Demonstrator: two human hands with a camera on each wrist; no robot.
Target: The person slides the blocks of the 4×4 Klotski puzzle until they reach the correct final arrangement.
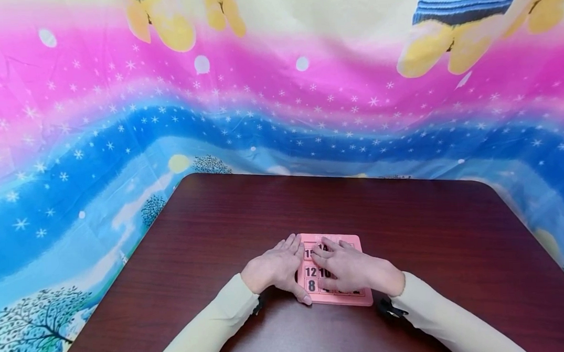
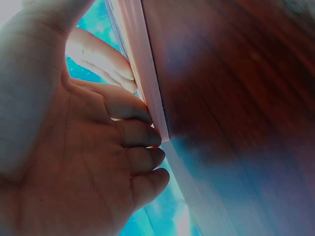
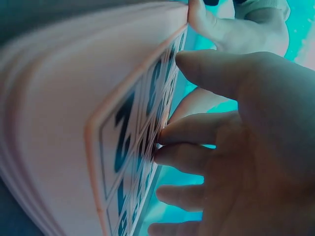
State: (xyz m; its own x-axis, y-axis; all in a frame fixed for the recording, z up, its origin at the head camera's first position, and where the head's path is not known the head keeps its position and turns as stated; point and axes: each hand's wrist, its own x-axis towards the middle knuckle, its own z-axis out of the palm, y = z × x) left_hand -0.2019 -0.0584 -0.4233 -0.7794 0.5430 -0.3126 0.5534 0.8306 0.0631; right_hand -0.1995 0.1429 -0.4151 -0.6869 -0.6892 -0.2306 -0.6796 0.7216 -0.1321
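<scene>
A pink sliding number puzzle (image 1: pixel 311 272) with black numerals lies flat on the table. My left hand (image 1: pixel 276 268) rests along its left edge, with the thumb at the near corner and the fingers extended toward the far one. Fingertips (image 2: pixel 152 135) meet the puzzle's side (image 2: pixel 147 54) in the left wrist view. Spread over the numbered face is my right hand (image 1: pixel 349 270), its fingers reaching left and covering several tiles. Seen from the right wrist, two fingertips (image 3: pixel 167 155) touch the tiles (image 3: pixel 125 130) while the other fingers stay off them.
The dark reddish-brown wooden table (image 1: pixel 246 214) has rounded far corners. Behind and beside it hangs a bright printed cloth (image 1: pixel 279 102) with snowflakes and cartoon figures. Dark bands (image 1: pixel 391 309) show at the wrists below the pale sleeves (image 1: pixel 213 323).
</scene>
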